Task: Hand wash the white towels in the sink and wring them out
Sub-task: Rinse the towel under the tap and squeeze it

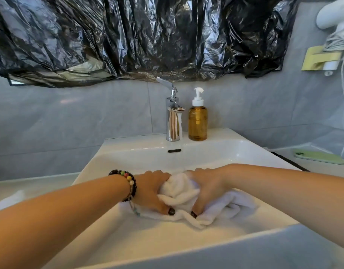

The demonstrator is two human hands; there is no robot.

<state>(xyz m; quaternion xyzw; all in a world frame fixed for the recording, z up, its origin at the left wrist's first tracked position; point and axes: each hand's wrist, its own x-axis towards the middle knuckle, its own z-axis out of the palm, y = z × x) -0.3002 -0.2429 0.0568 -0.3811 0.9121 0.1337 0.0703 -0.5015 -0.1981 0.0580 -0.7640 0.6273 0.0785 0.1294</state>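
No readable text anywhere.

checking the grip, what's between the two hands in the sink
A bunched white towel, gripped by the left hand and right hand on either side; the head view shows it.

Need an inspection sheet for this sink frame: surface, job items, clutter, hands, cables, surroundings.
Surface: white sink, no water seen running from the faucet.
Job's things: white towel bunched in the basin; more white cloth trails right.
Clutter: amber soap bottle on the rim; green phone on the counter, right.
Hands: left hand and right hand both grip the towel.
Cables: white cord, upper right.
Surroundings: black plastic sheet on the wall.
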